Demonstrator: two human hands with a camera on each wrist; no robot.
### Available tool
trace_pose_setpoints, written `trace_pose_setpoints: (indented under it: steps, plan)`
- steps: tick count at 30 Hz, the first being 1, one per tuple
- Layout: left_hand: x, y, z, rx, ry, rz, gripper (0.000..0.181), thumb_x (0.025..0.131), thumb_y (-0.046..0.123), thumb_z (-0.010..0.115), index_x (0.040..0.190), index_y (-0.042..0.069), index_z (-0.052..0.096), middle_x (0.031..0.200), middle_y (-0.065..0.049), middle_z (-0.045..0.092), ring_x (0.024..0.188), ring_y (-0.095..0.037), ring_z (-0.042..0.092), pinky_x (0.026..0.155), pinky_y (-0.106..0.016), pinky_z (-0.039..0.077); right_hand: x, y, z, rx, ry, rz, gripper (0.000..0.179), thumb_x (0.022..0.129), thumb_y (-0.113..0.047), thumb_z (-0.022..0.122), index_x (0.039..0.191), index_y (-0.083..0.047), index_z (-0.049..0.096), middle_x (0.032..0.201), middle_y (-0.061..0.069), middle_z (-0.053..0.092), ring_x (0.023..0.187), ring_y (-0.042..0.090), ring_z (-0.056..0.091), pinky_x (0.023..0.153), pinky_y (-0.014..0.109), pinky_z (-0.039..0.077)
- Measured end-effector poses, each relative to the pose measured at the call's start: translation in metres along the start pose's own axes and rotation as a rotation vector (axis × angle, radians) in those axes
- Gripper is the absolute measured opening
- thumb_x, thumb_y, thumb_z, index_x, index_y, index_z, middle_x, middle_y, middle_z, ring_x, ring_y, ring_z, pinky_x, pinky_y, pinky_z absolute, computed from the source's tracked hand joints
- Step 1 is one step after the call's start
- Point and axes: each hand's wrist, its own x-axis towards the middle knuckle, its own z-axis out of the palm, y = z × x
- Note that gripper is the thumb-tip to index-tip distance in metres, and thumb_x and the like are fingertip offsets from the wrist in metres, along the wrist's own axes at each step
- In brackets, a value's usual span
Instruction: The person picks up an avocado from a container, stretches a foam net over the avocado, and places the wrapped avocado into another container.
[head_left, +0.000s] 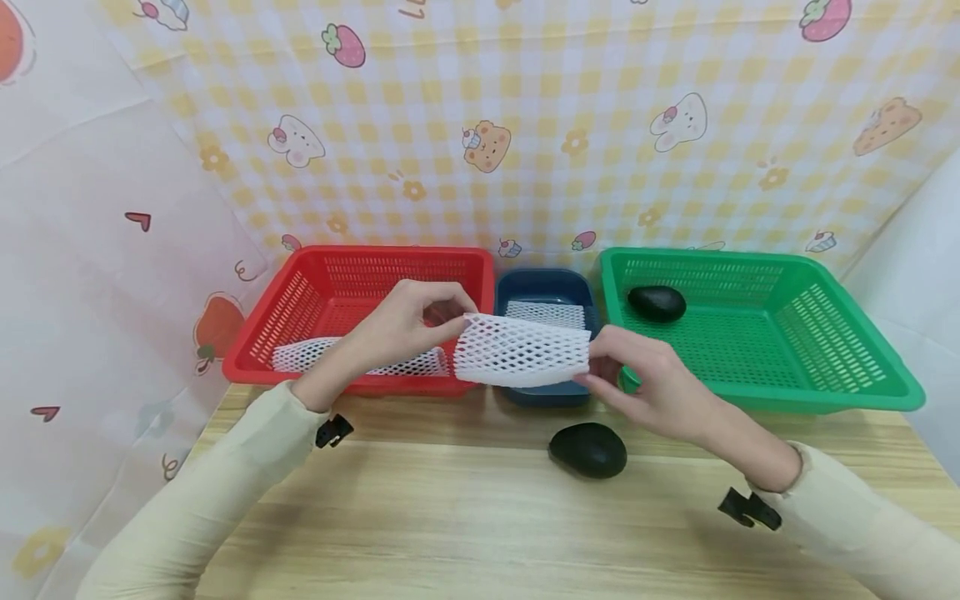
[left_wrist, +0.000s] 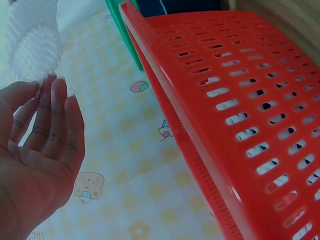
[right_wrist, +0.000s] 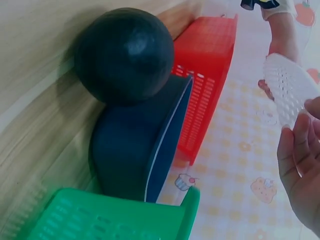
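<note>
Between both hands a white foam fruit net [head_left: 522, 351] is held out sideways, above the front of the blue bin [head_left: 547, 395]. My left hand [head_left: 408, 323] pinches its left end between thumb and fingers. At the opposite end, my right hand [head_left: 651, 379] pinches the edge of the net. A dark avocado [head_left: 588, 451] lies on the table below the net. The left wrist view shows the net [left_wrist: 34, 42] above the fingertips of the left hand [left_wrist: 47, 145]. In the right wrist view the avocado [right_wrist: 125, 55] looms large near the camera.
A red basket [head_left: 360, 385] at the left holds more foam netting [head_left: 411, 364], partly hidden by my left arm. Another net [head_left: 546, 314] lies in the blue bin. The green basket [head_left: 757, 346] at the right contains an avocado [head_left: 657, 303]. A patterned cloth [head_left: 525, 100] hangs behind.
</note>
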Motion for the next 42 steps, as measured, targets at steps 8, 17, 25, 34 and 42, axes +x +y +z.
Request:
trace_pose_setpoints:
  steps: [8, 17, 25, 34, 42]
  plan:
    - [0.001, 0.001, 0.002, -0.005, 0.032, 0.004, 0.020, 0.090, 0.016, 0.079, 0.109, 0.015, 0.074, 0.101, 0.007, 0.071, 0.086, -0.011, 0.066, 0.075, -0.034, 0.057, -0.006, 0.003, -0.006, -0.033, -0.054, 0.176, 0.025, 0.090, -0.027, 0.081, 0.101, -0.015, 0.062, 0.083, -0.012, 0.058, 0.067, 0.005, 0.054, 0.055, 0.022, 0.049]
    - [-0.001, -0.002, 0.004, -0.007, 0.042, -0.022, 0.019, 0.090, 0.016, 0.079, 0.109, 0.015, 0.074, 0.100, 0.008, 0.071, 0.086, -0.011, 0.066, 0.075, -0.033, 0.057, -0.014, 0.002, -0.004, -0.085, -0.412, 0.338, 0.019, 0.090, -0.027, 0.081, 0.099, -0.020, 0.066, 0.087, -0.017, 0.061, 0.074, 0.001, 0.060, 0.066, 0.027, 0.056]
    - [-0.002, -0.005, 0.006, -0.002, 0.042, -0.030, 0.021, 0.089, 0.017, 0.080, 0.109, 0.015, 0.074, 0.101, 0.007, 0.071, 0.086, -0.011, 0.066, 0.075, -0.033, 0.057, -0.018, -0.002, 0.001, -0.094, -0.543, 0.345, 0.032, 0.091, -0.041, 0.078, 0.110, -0.017, 0.069, 0.099, -0.011, 0.063, 0.086, 0.013, 0.064, 0.072, 0.029, 0.055]
    - [-0.002, -0.007, 0.009, -0.002, 0.028, -0.027, 0.019, 0.090, 0.016, 0.079, 0.108, 0.014, 0.074, 0.101, 0.006, 0.071, 0.087, -0.011, 0.066, 0.076, -0.031, 0.057, -0.022, 0.001, 0.006, -0.101, -0.657, 0.404, 0.052, 0.086, -0.041, 0.083, 0.123, -0.007, 0.068, 0.116, 0.004, 0.066, 0.098, 0.021, 0.066, 0.079, 0.035, 0.056]
    - [-0.004, -0.009, 0.011, 0.002, 0.030, -0.008, 0.019, 0.090, 0.015, 0.079, 0.108, 0.014, 0.074, 0.102, 0.006, 0.071, 0.087, -0.010, 0.066, 0.075, -0.031, 0.057, -0.027, 0.003, 0.018, -0.151, -0.736, 0.427, 0.058, 0.081, -0.035, 0.088, 0.125, -0.006, 0.065, 0.115, 0.008, 0.066, 0.093, 0.020, 0.065, 0.075, 0.038, 0.055]
